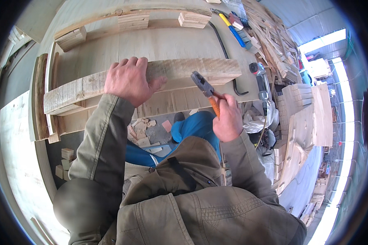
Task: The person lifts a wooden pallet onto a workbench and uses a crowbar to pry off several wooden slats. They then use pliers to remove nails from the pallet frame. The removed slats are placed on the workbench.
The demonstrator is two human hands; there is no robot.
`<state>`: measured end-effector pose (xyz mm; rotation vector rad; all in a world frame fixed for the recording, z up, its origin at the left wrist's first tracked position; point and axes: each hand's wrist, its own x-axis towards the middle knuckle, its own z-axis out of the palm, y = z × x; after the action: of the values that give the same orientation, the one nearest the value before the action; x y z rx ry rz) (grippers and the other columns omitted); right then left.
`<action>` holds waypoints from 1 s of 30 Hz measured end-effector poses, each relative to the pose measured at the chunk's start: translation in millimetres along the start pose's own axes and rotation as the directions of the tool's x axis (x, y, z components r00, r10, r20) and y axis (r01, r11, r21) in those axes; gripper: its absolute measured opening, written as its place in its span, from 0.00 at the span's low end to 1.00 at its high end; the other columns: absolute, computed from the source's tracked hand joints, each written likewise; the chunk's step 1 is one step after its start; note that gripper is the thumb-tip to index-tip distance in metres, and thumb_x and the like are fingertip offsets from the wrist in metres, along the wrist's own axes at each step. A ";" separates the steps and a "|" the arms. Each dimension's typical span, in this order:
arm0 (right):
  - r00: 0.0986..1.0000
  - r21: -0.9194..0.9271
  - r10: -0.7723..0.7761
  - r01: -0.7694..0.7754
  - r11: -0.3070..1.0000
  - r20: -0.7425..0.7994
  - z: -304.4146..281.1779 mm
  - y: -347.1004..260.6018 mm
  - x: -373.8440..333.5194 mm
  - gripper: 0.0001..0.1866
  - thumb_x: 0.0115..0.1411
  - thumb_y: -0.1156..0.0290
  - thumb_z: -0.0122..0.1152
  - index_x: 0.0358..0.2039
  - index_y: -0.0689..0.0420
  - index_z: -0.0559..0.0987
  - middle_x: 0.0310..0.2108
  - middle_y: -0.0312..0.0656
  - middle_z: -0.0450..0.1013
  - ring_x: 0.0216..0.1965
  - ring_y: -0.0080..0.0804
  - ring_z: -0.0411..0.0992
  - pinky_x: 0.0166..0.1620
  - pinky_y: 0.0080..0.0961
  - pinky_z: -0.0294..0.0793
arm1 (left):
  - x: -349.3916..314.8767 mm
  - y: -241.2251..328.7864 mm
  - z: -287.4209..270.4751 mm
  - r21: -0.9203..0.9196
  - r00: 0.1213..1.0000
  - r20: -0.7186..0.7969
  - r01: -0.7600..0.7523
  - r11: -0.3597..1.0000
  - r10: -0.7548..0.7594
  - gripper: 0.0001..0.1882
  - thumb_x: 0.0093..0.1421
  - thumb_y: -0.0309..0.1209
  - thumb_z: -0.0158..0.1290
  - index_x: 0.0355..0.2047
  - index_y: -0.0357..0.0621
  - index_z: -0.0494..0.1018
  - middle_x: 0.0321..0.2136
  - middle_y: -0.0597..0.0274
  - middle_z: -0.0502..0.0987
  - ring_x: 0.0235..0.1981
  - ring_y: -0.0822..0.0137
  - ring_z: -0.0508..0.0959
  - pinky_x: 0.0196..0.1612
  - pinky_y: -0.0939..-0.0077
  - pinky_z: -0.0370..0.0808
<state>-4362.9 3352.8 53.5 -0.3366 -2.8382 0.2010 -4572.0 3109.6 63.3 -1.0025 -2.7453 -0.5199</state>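
Observation:
A long, pale wooden beam lies across the workbench in front of me, with wood blocks under it. My left hand grips its top, fingers bent over the far edge and thumb pointing right. Closed around orange handles, my right hand holds a pair of pliers. Their grey metal head points up and left, close to the beam's near side at its right part. Whether the head touches the wood I cannot tell.
Behind the beam, another slat rests on blocks. A black crowbar, a yellow-and-blue-handled tool and a power tool with a hose lie to the right. Wood offcuts litter the floor; stacked scrap wood stands far right.

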 end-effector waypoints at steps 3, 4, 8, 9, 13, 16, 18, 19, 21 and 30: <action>0.998 -0.063 -0.050 0.052 0.997 0.041 -13.3 5.5 20.6 0.17 0.56 0.80 0.63 0.48 0.57 0.81 0.55 0.48 0.70 0.57 0.53 0.71 0.58 0.52 0.70 | -0.1 1.3 -5.3 -0.001 1.000 0.029 0.003 1.000 -0.002 0.34 0.55 0.58 0.68 0.48 0.43 0.77 0.43 0.52 0.82 0.48 0.49 0.82 0.56 0.53 0.74; 0.997 -0.052 -0.049 0.052 0.997 0.057 -14.7 5.2 27.6 0.17 0.57 0.79 0.63 0.48 0.57 0.81 0.55 0.48 0.70 0.58 0.53 0.71 0.58 0.53 0.69 | 0.1 1.6 -6.5 0.001 0.999 0.039 0.007 1.000 -0.007 0.34 0.54 0.58 0.69 0.48 0.43 0.77 0.43 0.52 0.82 0.49 0.49 0.82 0.56 0.54 0.74; 0.994 -0.099 -0.044 0.054 0.994 0.102 -16.2 -1.5 47.5 0.16 0.56 0.78 0.64 0.47 0.58 0.82 0.55 0.48 0.70 0.57 0.53 0.71 0.56 0.54 0.70 | 1.4 2.3 -7.5 0.002 0.998 0.058 0.032 0.999 -0.033 0.35 0.51 0.57 0.71 0.48 0.43 0.77 0.44 0.52 0.82 0.49 0.50 0.82 0.56 0.54 0.75; 0.993 -0.105 -0.042 0.054 0.993 0.115 -15.6 -3.7 51.7 0.16 0.56 0.78 0.64 0.47 0.58 0.82 0.55 0.48 0.70 0.56 0.53 0.71 0.55 0.54 0.70 | 1.6 2.3 -7.1 0.002 0.998 0.056 0.036 0.999 -0.036 0.35 0.51 0.56 0.71 0.48 0.43 0.77 0.44 0.52 0.82 0.49 0.50 0.82 0.56 0.54 0.75; 0.988 -0.150 -0.052 0.073 0.986 0.143 -13.4 -13.7 60.6 0.15 0.55 0.78 0.65 0.45 0.58 0.81 0.53 0.47 0.70 0.55 0.53 0.71 0.53 0.55 0.71 | 1.8 0.8 -5.3 -0.005 0.999 0.046 0.029 1.000 -0.029 0.34 0.51 0.56 0.71 0.47 0.43 0.77 0.44 0.52 0.82 0.49 0.51 0.82 0.56 0.54 0.75; 0.987 -0.159 -0.043 0.067 0.985 0.152 -12.3 -18.4 62.9 0.14 0.55 0.78 0.65 0.43 0.58 0.80 0.53 0.48 0.70 0.55 0.53 0.72 0.52 0.55 0.71 | 1.8 0.2 -4.3 -0.010 0.999 0.046 0.026 1.000 -0.025 0.34 0.51 0.55 0.71 0.47 0.43 0.77 0.43 0.52 0.82 0.49 0.51 0.82 0.55 0.54 0.75; 0.986 -0.171 -0.039 0.068 0.983 0.163 -10.8 -19.9 65.1 0.13 0.55 0.78 0.65 0.42 0.58 0.80 0.52 0.48 0.70 0.54 0.52 0.72 0.52 0.54 0.71 | 1.9 0.0 -4.0 -0.015 0.999 0.041 0.023 1.000 -0.022 0.34 0.51 0.56 0.71 0.47 0.43 0.77 0.43 0.52 0.82 0.49 0.50 0.82 0.55 0.54 0.75; 0.987 -0.171 -0.059 0.085 0.982 0.149 -10.0 -20.1 66.4 0.12 0.55 0.78 0.65 0.41 0.58 0.80 0.52 0.48 0.70 0.54 0.52 0.72 0.52 0.54 0.72 | 1.8 -0.2 -3.9 -0.018 0.999 0.035 0.020 1.000 -0.019 0.34 0.51 0.56 0.71 0.47 0.43 0.76 0.43 0.52 0.82 0.48 0.50 0.82 0.55 0.54 0.75; 0.985 -0.153 -0.091 0.114 0.982 0.147 -8.7 -19.3 70.4 0.10 0.56 0.78 0.64 0.40 0.58 0.80 0.51 0.49 0.70 0.53 0.52 0.73 0.52 0.53 0.72 | 1.6 -0.8 -3.9 -0.025 1.000 0.022 0.014 1.000 -0.014 0.34 0.51 0.56 0.70 0.47 0.43 0.76 0.43 0.52 0.82 0.48 0.50 0.82 0.54 0.54 0.75; 0.895 -0.168 -0.430 0.445 0.880 0.121 -29.8 13.4 111.7 0.07 0.60 0.78 0.60 0.39 0.55 0.79 0.49 0.42 0.72 0.53 0.45 0.74 0.52 0.46 0.73 | 0.6 -2.8 -1.0 -0.059 1.000 -0.006 0.009 0.998 -0.010 0.34 0.50 0.55 0.71 0.46 0.42 0.76 0.42 0.52 0.82 0.47 0.49 0.83 0.54 0.54 0.75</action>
<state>-4456.0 3396.4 108.1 0.2913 -2.9253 -0.1577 -4574.2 3107.6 63.6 -0.9995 -2.7455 -0.6074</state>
